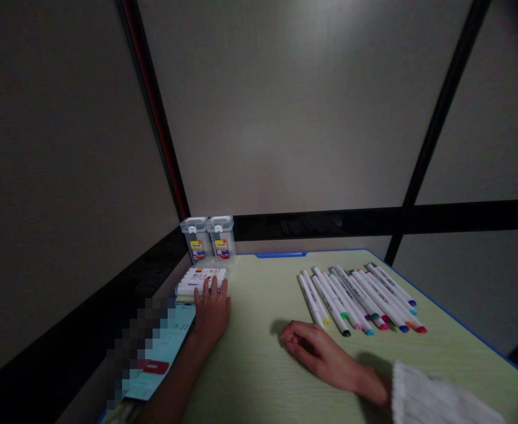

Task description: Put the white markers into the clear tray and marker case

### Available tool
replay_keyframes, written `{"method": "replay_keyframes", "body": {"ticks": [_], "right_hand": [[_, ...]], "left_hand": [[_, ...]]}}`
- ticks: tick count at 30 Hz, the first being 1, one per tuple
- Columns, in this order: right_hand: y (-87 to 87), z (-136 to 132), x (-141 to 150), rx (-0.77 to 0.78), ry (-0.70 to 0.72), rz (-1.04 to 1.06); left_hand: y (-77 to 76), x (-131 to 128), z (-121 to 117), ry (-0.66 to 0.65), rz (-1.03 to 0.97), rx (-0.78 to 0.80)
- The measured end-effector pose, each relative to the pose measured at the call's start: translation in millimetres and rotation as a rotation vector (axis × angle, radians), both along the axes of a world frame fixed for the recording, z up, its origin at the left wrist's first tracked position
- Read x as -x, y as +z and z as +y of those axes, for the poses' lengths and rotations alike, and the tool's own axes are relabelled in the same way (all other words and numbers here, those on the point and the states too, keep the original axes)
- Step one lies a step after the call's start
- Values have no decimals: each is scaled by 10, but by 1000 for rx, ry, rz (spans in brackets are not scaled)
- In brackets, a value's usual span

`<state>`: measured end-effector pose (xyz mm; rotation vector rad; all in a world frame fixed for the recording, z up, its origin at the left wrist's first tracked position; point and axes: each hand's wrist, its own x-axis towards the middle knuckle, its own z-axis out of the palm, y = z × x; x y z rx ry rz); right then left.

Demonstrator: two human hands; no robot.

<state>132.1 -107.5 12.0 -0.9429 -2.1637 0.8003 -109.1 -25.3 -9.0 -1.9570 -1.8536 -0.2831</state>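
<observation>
My left hand reaches to the table's left side, fingers spread and laid over the near edge of a pack of white markers. The pack has printed lettering on top, and part of it is hidden under my fingertips. My right hand rests on the tabletop with its fingers loosely curled and pressed together; nothing shows in them. Just beyond it, at the right, lie loose white markers in a rough row, their near ends tipped in yellow, black, green, pink, blue, red and other colours.
Two clear lidded plastic boxes with labels stand side by side at the far left corner. A phone with a lit screen lies by my left forearm. The pale green table has a blue edge. Grey panelled walls rise behind and at the sides.
</observation>
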Motion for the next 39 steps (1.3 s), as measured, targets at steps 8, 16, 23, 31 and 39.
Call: {"method": "replay_keyframes", "body": {"ticks": [8,16,23,31,39], "right_hand": [[13,3,-10,-39,2,-25],[15,-7,-10,-22,-11,-28],[41,-13,-3,-58,-15,-36],[25,-5,12,-37,-27,-66],[-5,0,7,-47,-36,-99]], "left_hand": [[32,-25,-15,1,-26,39],[263,-1,3,-4,-166,188],[766,214,370,-10,-295,-117],[994,576,903,-57,-312,-350],[913,804,1246,-15,-153,-265]]}}
